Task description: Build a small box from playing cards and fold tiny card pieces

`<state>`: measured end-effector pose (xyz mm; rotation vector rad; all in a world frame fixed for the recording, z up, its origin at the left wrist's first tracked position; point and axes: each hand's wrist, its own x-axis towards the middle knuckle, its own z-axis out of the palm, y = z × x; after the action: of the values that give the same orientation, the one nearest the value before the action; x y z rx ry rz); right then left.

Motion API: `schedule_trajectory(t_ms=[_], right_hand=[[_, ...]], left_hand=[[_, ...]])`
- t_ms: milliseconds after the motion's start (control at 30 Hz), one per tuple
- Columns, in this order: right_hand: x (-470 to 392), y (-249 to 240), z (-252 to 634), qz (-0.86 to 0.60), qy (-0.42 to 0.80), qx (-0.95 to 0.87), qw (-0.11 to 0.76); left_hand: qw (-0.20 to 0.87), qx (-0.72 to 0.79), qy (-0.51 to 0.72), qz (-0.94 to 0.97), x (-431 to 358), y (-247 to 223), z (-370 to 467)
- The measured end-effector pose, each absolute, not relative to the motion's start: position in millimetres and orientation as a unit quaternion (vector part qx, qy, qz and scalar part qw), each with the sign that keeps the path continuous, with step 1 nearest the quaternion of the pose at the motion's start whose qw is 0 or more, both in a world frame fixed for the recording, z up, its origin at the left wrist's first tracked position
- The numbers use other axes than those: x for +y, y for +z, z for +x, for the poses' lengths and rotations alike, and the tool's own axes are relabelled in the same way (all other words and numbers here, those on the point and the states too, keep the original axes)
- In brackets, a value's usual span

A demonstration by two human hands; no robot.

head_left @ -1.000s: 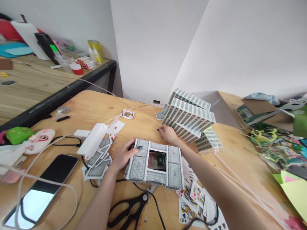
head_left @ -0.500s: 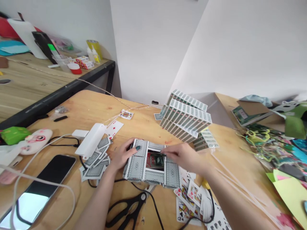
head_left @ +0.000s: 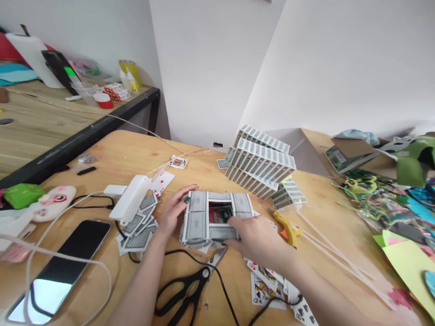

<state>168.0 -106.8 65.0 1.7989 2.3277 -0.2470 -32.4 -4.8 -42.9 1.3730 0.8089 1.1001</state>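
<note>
A box built from grey-backed playing cards (head_left: 197, 227) lies in front of me, with a rectangular opening in its top. Inside the opening a red and green card pack (head_left: 219, 214) shows in part. My left hand (head_left: 174, 213) holds the box's left side, thumb against its top edge. At the front right, my right hand (head_left: 254, 235) pinches the box's edge, its fingers over the rim of the opening and its thumb lower at the front. Loose face-up cards (head_left: 263, 290) lie partly under my right forearm. Black-handled scissors (head_left: 185, 290) lie just in front of the box.
Stacked card packs (head_left: 260, 163) stand behind on the right, near yellow pliers (head_left: 287, 226). Face-down cards (head_left: 141, 231), a white power strip (head_left: 131, 199) and a phone (head_left: 64, 267) lie on the left. A black cable (head_left: 217, 271) crosses the front.
My right hand has moved from the opening's right edge to the box's front right edge. The box has shifted slightly up and turned. The pliers have come into clearer view.
</note>
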Motion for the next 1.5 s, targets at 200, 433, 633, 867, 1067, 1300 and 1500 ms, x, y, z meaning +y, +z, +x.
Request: schedule_trajectory(t_ms=[200, 433, 633, 867, 1067, 1300, 1500], right_hand=[[-52, 75, 172, 0.636, -0.055, 0.767, 0.057], [-32, 50, 156, 0.659, -0.063, 0.749, 0.016], [-117, 18, 226, 0.862, -0.035, 0.500, -0.076], [-187, -54, 300, 0.944, -0.026, 0.317, -0.085], [-200, -58, 315, 0.915, -0.104, 0.344, -0.185], [-234, -39, 317, 0.933, -0.057, 0.305, -0.180], [-253, -36, 299, 0.942, -0.094, 0.291, -0.138]], left_hand=[[0.519, 0.357, 0.571, 0.528, 1, -52, -35], [0.460, 0.393, 0.539, 0.586, 6, -58, -39], [0.464, 0.401, 0.531, 0.584, 5, -56, -37], [0.472, 0.396, 0.552, 0.562, 6, -56, -33], [0.472, 0.406, 0.558, 0.549, 7, -56, -32], [0.470, 0.405, 0.561, 0.549, 7, -55, -31], [0.477, 0.394, 0.560, 0.551, 8, -58, -32]])
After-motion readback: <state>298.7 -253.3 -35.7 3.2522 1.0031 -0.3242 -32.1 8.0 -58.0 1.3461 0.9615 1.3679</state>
